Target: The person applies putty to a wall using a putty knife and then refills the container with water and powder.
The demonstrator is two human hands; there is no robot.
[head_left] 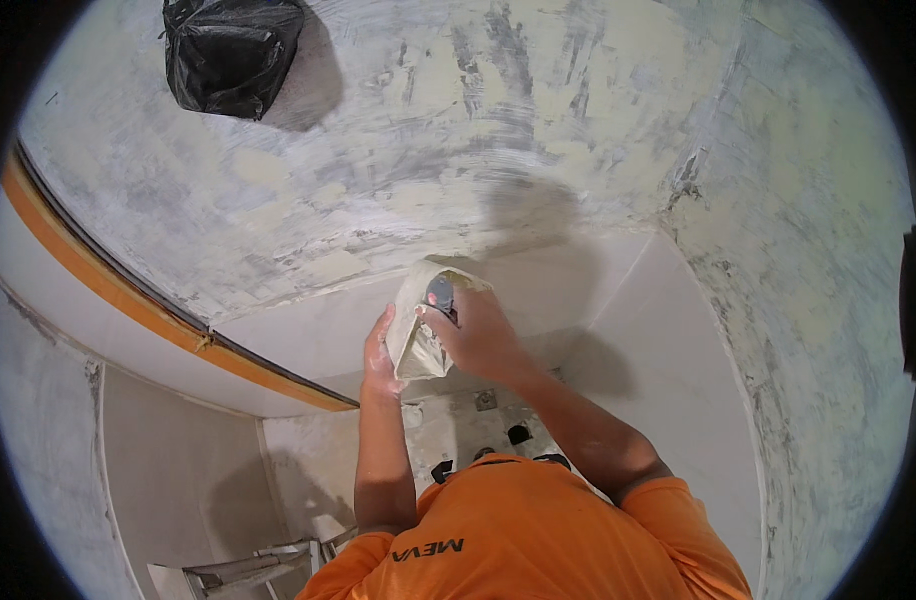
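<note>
In front of my chest, both hands meet at an off-white, plaster-smeared container [406,312] with a pale, creased inside. My left hand [380,352] wraps its left side, fingers closed around it and dusted white. My right hand [481,332] is closed round the grey handle of a tool [440,292] over the container's opening. It looks like a putty knife, but its blade cannot be made out. My right fist hides part of the container's right side.
A patchy, filler-smeared wall [408,170] rises ahead. A black bag [233,60] hangs high at left. An orange strip [128,290] with a dark edge curves along the left. A metal frame like a stepladder [268,570] stands lower left; dark bits [519,434] lie below.
</note>
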